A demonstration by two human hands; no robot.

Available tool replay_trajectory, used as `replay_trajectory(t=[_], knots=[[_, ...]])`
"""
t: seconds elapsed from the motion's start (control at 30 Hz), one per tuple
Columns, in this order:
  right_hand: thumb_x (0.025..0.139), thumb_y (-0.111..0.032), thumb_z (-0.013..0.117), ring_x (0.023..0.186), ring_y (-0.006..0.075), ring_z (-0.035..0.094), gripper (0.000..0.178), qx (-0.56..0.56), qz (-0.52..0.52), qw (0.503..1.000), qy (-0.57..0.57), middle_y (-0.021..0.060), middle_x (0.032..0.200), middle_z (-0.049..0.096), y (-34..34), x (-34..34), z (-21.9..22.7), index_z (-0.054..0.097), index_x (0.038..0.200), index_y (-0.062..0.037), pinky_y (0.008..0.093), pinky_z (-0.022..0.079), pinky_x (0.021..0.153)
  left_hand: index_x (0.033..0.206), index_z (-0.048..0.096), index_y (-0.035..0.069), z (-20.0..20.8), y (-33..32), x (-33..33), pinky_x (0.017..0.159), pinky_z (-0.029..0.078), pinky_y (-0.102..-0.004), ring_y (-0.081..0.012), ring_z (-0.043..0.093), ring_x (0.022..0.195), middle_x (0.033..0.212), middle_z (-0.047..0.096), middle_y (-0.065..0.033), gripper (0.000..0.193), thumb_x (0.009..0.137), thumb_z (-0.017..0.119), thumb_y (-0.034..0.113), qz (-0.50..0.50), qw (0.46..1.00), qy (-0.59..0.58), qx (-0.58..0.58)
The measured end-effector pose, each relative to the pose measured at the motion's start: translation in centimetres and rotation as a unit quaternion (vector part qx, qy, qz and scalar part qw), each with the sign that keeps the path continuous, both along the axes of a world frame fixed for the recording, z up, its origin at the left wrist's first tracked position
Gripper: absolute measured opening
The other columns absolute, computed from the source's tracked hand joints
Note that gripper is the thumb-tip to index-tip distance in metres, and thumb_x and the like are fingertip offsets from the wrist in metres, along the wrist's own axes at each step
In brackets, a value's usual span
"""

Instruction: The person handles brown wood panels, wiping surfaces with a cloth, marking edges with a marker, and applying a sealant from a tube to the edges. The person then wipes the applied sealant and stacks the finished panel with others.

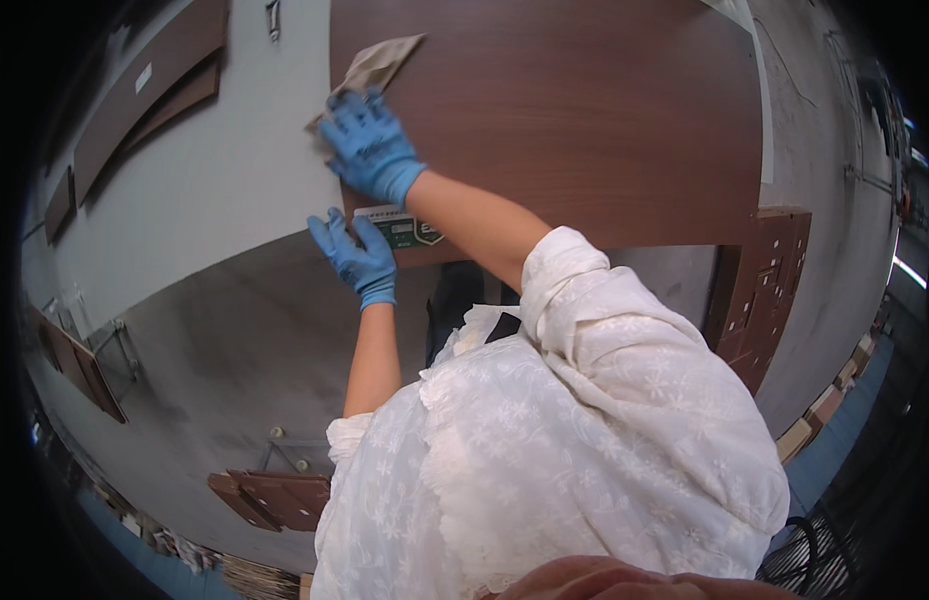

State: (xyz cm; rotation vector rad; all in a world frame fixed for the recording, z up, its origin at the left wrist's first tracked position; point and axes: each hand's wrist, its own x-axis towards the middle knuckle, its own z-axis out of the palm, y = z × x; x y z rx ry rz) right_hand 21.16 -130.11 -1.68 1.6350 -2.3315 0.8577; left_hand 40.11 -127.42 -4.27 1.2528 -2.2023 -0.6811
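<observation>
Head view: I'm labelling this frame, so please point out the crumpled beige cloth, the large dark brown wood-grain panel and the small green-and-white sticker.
Crumpled beige cloth (pixel 380 62), head view, its flat upper part.
Large dark brown wood-grain panel (pixel 585 110), head view, bare middle face.
Small green-and-white sticker (pixel 405 228), head view, its green centre.

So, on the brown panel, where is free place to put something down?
The brown panel is bare right of the right hand and its cloth, out to the far edge. It is crowded at the near left corner: the left hand touches a green label there.
</observation>
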Motion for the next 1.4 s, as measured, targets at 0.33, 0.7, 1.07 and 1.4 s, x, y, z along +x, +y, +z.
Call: replay_trajectory(t=[0.33,0.7,1.07,1.4], knots=[[0.095,-0.024,0.062,0.113,0.0374,0.066,0.036,0.119,-0.298,0.947,0.024,0.0183,0.127,0.067,25.4,-22.9,0.6,0.067,0.127,-0.0089,0.0485,0.054,0.097,0.138,0.058,-0.014,0.7,0.4,-0.4,0.113,0.047,-0.043,-0.0436,0.047,0.145,0.162,0.031,-0.0384,0.049,0.104,0.06,0.021,0.007,1.0,-0.009,0.004],[0.092,-0.013,0.057,0.107,0.0384,0.062,0.019,0.053,-0.168,0.984,0.021,0.0179,0.11,0.066,17.7,-12.3,0.5,0.066,0.108,-0.0091,0.0532,0.049,0.098,0.131,0.06,-0.014,-0.3,0.2,0.0,0.114,0.046,-0.0453,-0.0435,0.045,0.146,0.16,0.033,-0.0372,0.042,0.105,0.06,0.019,0.002,1.0,-0.011,-0.027],[0.091,-0.017,0.06,0.118,0.0355,0.056,0.038,0.189,-0.218,0.958,-0.003,0.0116,0.121,0.062,41.3,-14.8,3.7,0.067,0.128,-0.0144,0.0485,0.042,0.104,0.132,0.06,-0.013,-0.9,-0.4,0.6,0.122,0.035,-0.045,-0.0401,0.035,0.154,0.158,0.041,-0.0336,0.043,0.106,0.057,0.02,-0.018,0.999,-0.027,0.01],[0.091,-0.012,0.056,0.1,0.0409,0.073,0.034,0.035,-0.699,0.706,-0.109,0.0242,0.106,0.076,71.6,-35.7,2.7,0.074,0.119,-0.004,0.0449,0.057,0.089,0.139,0.053,-0.013,-0.5,-0.1,-0.2,0.114,0.044,-0.0433,-0.0379,0.053,0.135,0.147,0.048,-0.0309,0.056,0.104,0.061,0.031,0.018,0.998,-0.063,-0.026]])
